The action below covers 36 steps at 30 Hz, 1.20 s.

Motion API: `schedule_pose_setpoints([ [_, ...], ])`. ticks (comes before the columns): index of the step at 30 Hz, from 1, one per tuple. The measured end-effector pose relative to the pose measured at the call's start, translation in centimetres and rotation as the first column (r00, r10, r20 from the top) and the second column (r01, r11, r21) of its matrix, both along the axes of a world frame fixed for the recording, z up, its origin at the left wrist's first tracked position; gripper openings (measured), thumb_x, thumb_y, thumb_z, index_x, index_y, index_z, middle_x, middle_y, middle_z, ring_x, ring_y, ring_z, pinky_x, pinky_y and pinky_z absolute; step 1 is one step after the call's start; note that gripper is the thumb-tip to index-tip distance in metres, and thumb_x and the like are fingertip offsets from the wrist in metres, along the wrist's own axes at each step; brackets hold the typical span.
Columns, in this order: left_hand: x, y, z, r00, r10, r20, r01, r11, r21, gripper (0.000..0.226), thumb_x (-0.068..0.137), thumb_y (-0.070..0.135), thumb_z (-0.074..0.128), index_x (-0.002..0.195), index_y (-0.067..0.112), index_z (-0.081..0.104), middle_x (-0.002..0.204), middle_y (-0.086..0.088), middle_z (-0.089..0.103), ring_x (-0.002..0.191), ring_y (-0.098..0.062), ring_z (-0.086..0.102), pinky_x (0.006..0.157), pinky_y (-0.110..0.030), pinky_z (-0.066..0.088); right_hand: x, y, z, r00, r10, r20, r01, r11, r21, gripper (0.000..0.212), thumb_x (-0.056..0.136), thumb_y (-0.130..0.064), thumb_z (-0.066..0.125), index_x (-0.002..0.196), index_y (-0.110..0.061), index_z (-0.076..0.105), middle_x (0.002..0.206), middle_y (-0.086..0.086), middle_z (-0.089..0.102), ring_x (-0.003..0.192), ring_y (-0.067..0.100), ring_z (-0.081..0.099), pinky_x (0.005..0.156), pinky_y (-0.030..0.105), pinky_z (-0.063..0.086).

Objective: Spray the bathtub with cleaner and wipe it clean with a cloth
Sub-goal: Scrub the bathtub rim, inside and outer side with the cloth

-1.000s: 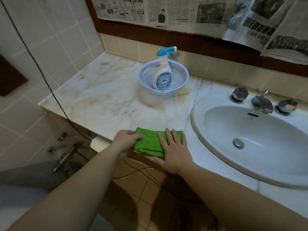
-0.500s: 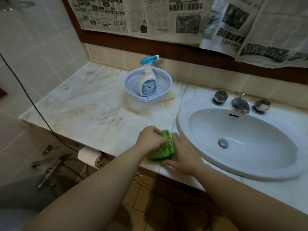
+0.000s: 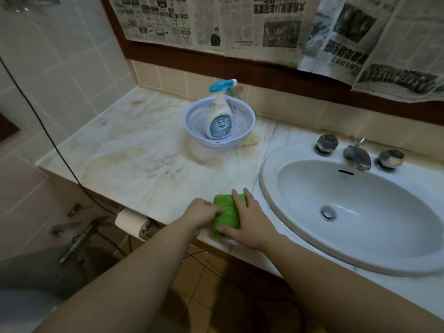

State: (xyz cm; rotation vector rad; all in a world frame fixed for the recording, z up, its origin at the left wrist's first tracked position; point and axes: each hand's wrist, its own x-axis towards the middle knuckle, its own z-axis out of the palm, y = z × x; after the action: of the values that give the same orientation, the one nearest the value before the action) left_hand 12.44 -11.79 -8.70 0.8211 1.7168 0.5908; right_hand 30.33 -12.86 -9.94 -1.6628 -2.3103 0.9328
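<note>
A folded green microfibre cloth (image 3: 226, 213) is lying at the near edge of the stained marble desk (image 3: 134, 155), just left of the white oval ceramic sink (image 3: 355, 207), its long axis running from near to far. The left hand (image 3: 201, 212) is sitting at the cloth's left side with its fingers (image 3: 217, 209) curled in against the fabric; whether they are pinching the edge or only touching it I cannot tell. The right hand (image 3: 249, 218) is lying flat on top of the cloth's right half, its fingers (image 3: 237, 197) straight, slightly spread and pointing toward the far wall, with the thumb reaching across the cloth's near end. Farther back on the desk, well apart from the cloth, a white plastic spray bottle with a blue trigger head (image 3: 219, 111) is standing upright inside a pale blue perforated plastic basket (image 3: 192, 121); its nozzle is pointing right and its label is facing the camera. Beyond the sink, a dull metal tap with two faceted knobs (image 3: 355, 155) is sitting on the rim. Sheets of newspaper (image 3: 240, 22) are hanging across the far wall. Under the desk's left end a white toilet paper roll (image 3: 128, 222) is hanging on a holder, and a thin black cable (image 3: 43, 121) is running down the tiled wall on the left.
</note>
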Motion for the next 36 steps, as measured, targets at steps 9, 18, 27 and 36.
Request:
schedule_pose_setpoints([
  [9,0.5,0.3,0.3,0.940,0.156,0.304,-0.141,0.987,-0.071,0.024,0.088,0.010,0.073,0.106,0.004,0.058,0.104,-0.020,0.068,0.094,-0.033,0.071,0.077,-0.042,0.059,0.5,2.1,-1.4,0.983,0.162,-0.087,-0.156,0.985,0.077,0.121,0.070,-0.090,0.059,0.162,-0.041,-0.003,0.169,0.007,0.009,0.156,0.023,0.008,0.123,0.049,0.024],
  [18,-5.5,-6.0,2.5,0.665,0.386,0.639,-0.470,0.882,-0.043,0.054,0.079,0.009,0.074,0.130,-0.001,0.059,0.128,-0.025,0.066,0.121,-0.039,0.064,0.106,-0.057,0.050,-6.9,2.5,2.1,0.807,0.456,-0.376,-0.413,0.890,0.195,0.117,0.050,-0.070,0.091,0.148,-0.064,0.029,0.146,-0.003,0.021,0.142,0.019,0.032,0.114,0.038,0.044],
  [27,-11.8,-20.7,6.9,0.438,0.500,0.747,-0.712,0.700,-0.051,0.042,0.083,0.007,0.050,0.123,0.002,0.062,0.109,-0.019,0.072,0.092,-0.028,0.073,0.075,-0.035,0.062,-17.3,-6.8,6.0,0.667,0.690,-0.281,-0.625,0.723,0.294,0.095,0.059,-0.058,0.086,0.143,-0.054,0.042,0.126,-0.010,0.034,0.114,0.017,0.056,0.097,0.035,0.054],
  [36,-19.0,-46.3,7.1,0.482,0.679,0.554,-0.833,0.552,0.048,0.039,0.087,0.021,0.063,0.124,0.010,0.069,0.119,-0.013,0.070,0.108,-0.028,0.066,0.107,-0.049,0.048,-27.9,-27.3,7.9,0.473,0.851,-0.228,-0.816,0.521,0.250,0.089,0.062,-0.045,0.082,0.143,-0.052,0.045,0.112,-0.010,0.035,0.101,0.016,0.056,0.089,0.034,0.054],
])
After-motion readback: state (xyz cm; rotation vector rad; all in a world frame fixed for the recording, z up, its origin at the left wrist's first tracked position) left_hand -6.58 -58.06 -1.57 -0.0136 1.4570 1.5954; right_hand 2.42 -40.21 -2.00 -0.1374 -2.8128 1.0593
